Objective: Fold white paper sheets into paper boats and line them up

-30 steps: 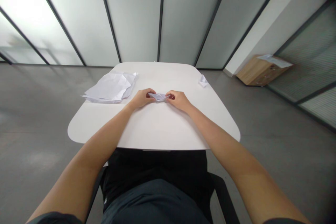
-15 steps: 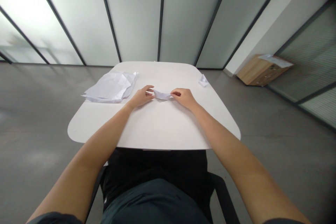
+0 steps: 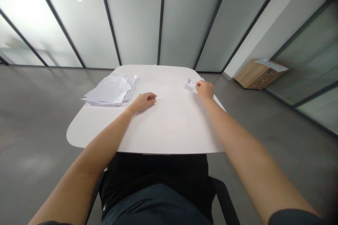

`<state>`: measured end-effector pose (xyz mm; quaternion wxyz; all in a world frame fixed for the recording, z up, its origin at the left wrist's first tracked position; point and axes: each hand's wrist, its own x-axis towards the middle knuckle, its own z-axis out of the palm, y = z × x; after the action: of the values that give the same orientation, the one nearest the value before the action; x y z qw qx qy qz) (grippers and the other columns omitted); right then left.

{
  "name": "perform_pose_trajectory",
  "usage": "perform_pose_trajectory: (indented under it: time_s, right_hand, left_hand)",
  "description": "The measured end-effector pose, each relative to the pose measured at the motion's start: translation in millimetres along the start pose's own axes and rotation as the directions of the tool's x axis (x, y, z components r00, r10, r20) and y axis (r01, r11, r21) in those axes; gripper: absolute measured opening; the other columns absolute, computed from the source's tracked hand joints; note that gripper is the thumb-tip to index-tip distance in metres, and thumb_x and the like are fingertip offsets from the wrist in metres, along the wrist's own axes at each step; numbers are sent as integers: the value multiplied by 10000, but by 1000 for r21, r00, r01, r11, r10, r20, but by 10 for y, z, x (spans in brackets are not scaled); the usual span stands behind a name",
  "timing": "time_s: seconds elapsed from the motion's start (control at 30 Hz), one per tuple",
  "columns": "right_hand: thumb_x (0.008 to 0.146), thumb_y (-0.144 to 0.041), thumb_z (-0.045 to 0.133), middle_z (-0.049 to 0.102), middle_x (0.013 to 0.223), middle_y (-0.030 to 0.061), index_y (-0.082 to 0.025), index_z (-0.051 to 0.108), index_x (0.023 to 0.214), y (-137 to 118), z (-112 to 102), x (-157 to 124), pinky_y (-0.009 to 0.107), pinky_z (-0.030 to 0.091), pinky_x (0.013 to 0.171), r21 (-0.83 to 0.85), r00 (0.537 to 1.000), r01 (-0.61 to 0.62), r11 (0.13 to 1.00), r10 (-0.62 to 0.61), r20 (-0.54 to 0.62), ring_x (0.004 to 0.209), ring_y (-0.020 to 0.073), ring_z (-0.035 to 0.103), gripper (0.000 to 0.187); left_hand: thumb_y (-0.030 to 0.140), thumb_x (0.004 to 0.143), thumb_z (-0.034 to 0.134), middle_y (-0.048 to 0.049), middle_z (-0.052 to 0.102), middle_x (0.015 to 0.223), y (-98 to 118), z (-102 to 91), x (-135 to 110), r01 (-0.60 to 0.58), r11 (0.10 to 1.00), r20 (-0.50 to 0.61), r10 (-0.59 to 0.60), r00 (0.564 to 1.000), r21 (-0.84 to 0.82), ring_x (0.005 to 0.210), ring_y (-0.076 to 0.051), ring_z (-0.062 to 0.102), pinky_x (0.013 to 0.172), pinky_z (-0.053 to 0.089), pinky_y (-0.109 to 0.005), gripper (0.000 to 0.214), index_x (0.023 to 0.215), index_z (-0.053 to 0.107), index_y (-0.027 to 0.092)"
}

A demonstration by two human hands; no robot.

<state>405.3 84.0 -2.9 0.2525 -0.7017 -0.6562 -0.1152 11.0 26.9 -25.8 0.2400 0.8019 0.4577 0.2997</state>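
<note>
My right hand (image 3: 205, 89) is over the right side of the white table (image 3: 169, 130), its thumb and fingers pinched on a small folded white paper (image 3: 190, 83). The paper has a pointed peak and looks like a paper boat. Behind that hand only a sliver of a second folded paper (image 3: 202, 79) shows; the rest is hidden. Near the middle of the tabletop rests my left hand (image 3: 144, 101), loosely curled, with a gap between thumb and fingers and nothing in it.
A stack of white paper sheets (image 3: 108, 89) lies on the table's left side. Frosted glass panels (image 3: 139, 17) stand beyond the table. On the floor at the right is a wooden cabinet (image 3: 257, 75) with a paper on top.
The folded paper has moved from the middle to the right side of the table in my right hand. My left hand has let go of it and stays near the middle.
</note>
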Motion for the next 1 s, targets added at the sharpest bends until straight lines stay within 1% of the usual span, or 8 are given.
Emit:
perform_pose_trajectory:
  time_s: [0.13, 0.4, 0.53, 0.67, 0.77, 0.87, 0.97, 1.0]
  right_hand:
    - [977, -231, 528, 781, 1088, 195, -179, 814, 1117, 74, 34, 123, 388, 496, 831, -103, 994, -103, 989, 99, -42, 955, 300, 691, 323]
    - [973, -216, 587, 775, 1079, 225, -159, 807, 1159, 65, 115, 133, 393, 512, 795, -187, 990, -136, 973, 139, 0, 972, 320, 721, 294]
    - [941, -230, 648, 770, 1129, 216, -193, 759, 1279, 54, 19, 114, 394, 513, 832, -149, 990, -143, 978, 143, -12, 1004, 317, 711, 358]
    - [951, -223, 600, 780, 1124, 188, -195, 738, 1301, -94, -83, 26, 402, 518, 893, -22, 980, -180, 983, 177, -88, 1039, 315, 707, 378]
    - [953, -206, 574, 796, 1098, 132, -207, 754, 1256, -319, -55, -180, 381, 525, 937, 75, 997, -81, 994, 79, 25, 1050, 289, 713, 353]
    - [971, -291, 606, 759, 1282, 97, -221, 720, 1313, -547, 58, -465, 366, 503, 1034, 109, 975, 103, 989, -122, 184, 1171, 271, 685, 366]
    - [1041, -295, 505, 721, 1360, 103, -224, 710, 1315, -675, 150, -671, 354, 435, 1133, 60, 923, 261, 963, -267, 275, 1295, 254, 627, 349]
    - [1049, -292, 487, 725, 1348, 107, -218, 717, 1294, -690, 164, -705, 351, 428, 1140, 52, 918, 271, 961, -274, 287, 1299, 252, 625, 343]
  left_hand:
    - [411, 861, 672, -56, 798, 1040, -6, 4, 7, -23, 998, 1, 23, 1000, 57, 910, -221, 712, 893, 556, -345, 346, 1129, 776, 218]
    - [425, 865, 661, -60, 796, 1032, -27, -12, 17, -31, 997, 26, 30, 999, 72, 900, -228, 710, 880, 548, -345, 358, 1127, 789, 219]
    - [422, 864, 670, -59, 798, 1023, -21, -7, 11, -35, 997, 24, 34, 999, 64, 890, -227, 714, 863, 554, -339, 353, 1131, 791, 224]
    - [406, 875, 658, -60, 806, 1023, -22, -15, 23, -68, 993, 22, 66, 998, 95, 884, -226, 726, 861, 555, -331, 336, 1119, 795, 220]
    - [399, 898, 631, -47, 814, 1036, -42, -87, 21, -79, 989, 26, 76, 997, 129, 899, -217, 740, 864, 552, -313, 321, 1121, 794, 236]
    - [398, 921, 613, -19, 816, 981, -65, -236, -9, -51, 969, 11, 50, 999, 243, 905, -202, 741, 869, 541, -290, 299, 1114, 797, 263]
    - [386, 954, 580, -25, 819, 995, -71, -426, -57, 70, 927, -106, -33, 994, 369, 912, -215, 740, 875, 534, -304, 298, 1110, 806, 271]
    - [380, 955, 580, -31, 819, 1011, -68, -490, -72, 135, 909, -168, -73, 983, 395, 925, -229, 738, 878, 535, -316, 298, 1116, 807, 274]
